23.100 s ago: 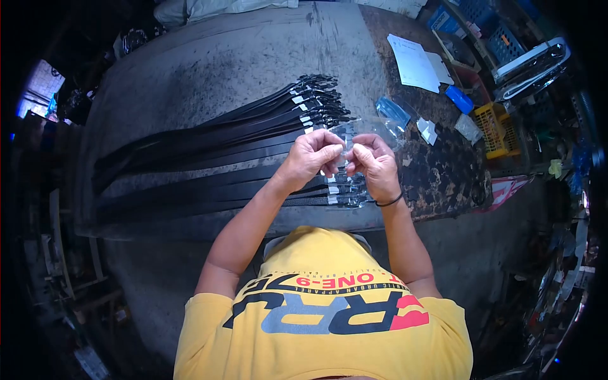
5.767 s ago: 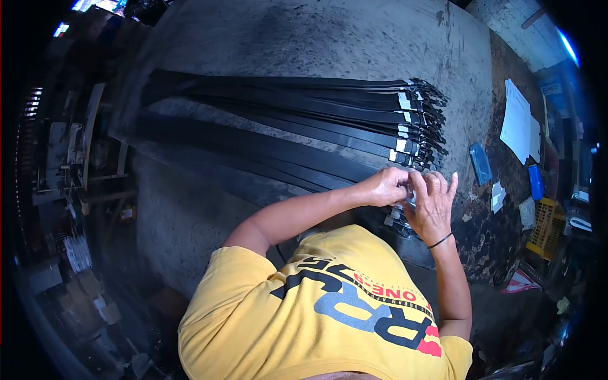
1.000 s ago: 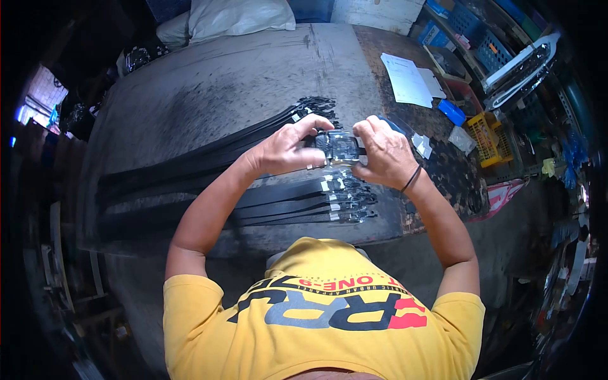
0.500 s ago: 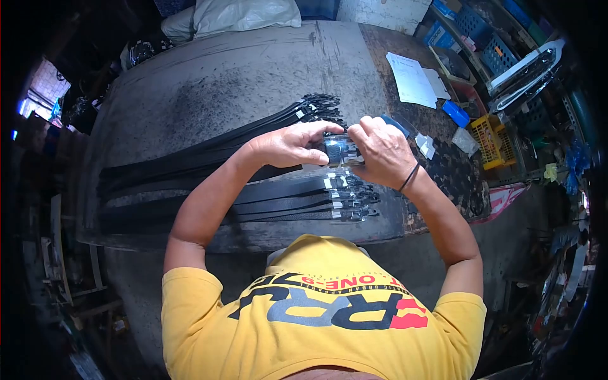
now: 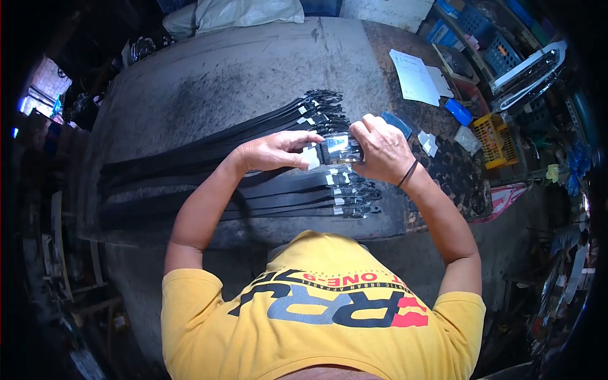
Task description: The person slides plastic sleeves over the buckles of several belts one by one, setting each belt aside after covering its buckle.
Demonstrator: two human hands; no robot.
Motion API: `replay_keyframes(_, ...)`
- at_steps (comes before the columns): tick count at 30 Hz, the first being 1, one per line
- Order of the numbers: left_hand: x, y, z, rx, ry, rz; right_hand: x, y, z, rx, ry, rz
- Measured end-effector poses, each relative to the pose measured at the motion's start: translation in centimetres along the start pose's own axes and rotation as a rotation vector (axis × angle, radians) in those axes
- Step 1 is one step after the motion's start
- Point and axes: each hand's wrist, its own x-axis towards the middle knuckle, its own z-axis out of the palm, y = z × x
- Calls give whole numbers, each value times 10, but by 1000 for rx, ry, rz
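Observation:
My left hand and my right hand hold the buckle end of a black belt, which is wrapped in a clear plastic sleeve with a white tag by my left fingers. The strap trails down and left under my left forearm. Beyond my hands lies a fanned row of several black belts with white tags near their buckles. Closer to me lies a second group of black belts, their buckles wrapped in clear plastic.
The belts lie on a grey worn worktable. To the right are white papers, blue packets, small clear bags and a yellow basket. A white sack sits at the far edge. Dark clutter surrounds the table.
Over the last second both hands have lowered slightly with the wrapped buckle. My left hand has slid left along the strap, uncovering the white tag.

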Motion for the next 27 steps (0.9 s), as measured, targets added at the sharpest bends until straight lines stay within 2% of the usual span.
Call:
replay_keyframes(7,7,4,7,101,9,-7,6,-9,5,-3,-21,-116)
replay_keyframes(10,12,12,12,360,80,-29,6,-11,5,-5,-1,-125)
replay_keyframes(11,12,17,14,360,76,-27,6,-10,5,-4,21,-126)
replay_keyframes(13,10,32,19,536,148,-222,6,-9,6,4,11,-109)
replay_keyframes(14,9,32,17,559,155,-243,5,-8,7,16,0,-94)
replay_keyframes(15,6,20,11,559,155,-243,4,-8,7,16,0,-94)
replay_keyframes(17,1,-12,-3,157,18,-44,2,-9,7,28,-36,-75)
replay_keyframes(18,0,-10,-1,74,25,-92,3,-9,8,29,-33,-72)
replay_keyframes(23,6,-8,16,229,143,-14,7,-17,15,4,-31,-132)
replay_keyframes(25,8,-11,16,258,203,-90,10,-20,15,-12,-57,-116)
replay_keyframes(27,9,-13,21,220,225,-73,11,-23,21,-2,-48,-122)
